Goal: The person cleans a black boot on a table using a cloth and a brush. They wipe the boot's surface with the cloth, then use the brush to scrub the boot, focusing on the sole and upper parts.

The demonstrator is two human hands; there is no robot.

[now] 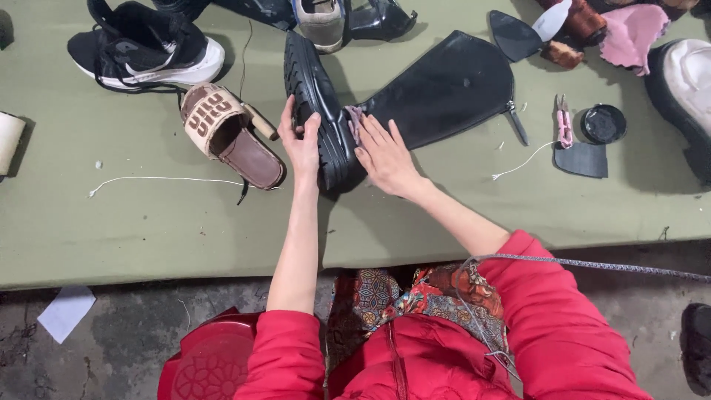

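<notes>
My left hand clamped on the boot sole, boot on its side between my hands, my right hand flat on its shaft over a pink cloth, sandal just left of my grip, scissors well right

we see a low table under an olive-green cloth. on it lie a tall black boot on its side, a black sneaker, a tan and brown slide sandal, loose white string, a small round black tin, a black leather scrap and pink cloth.
</notes>
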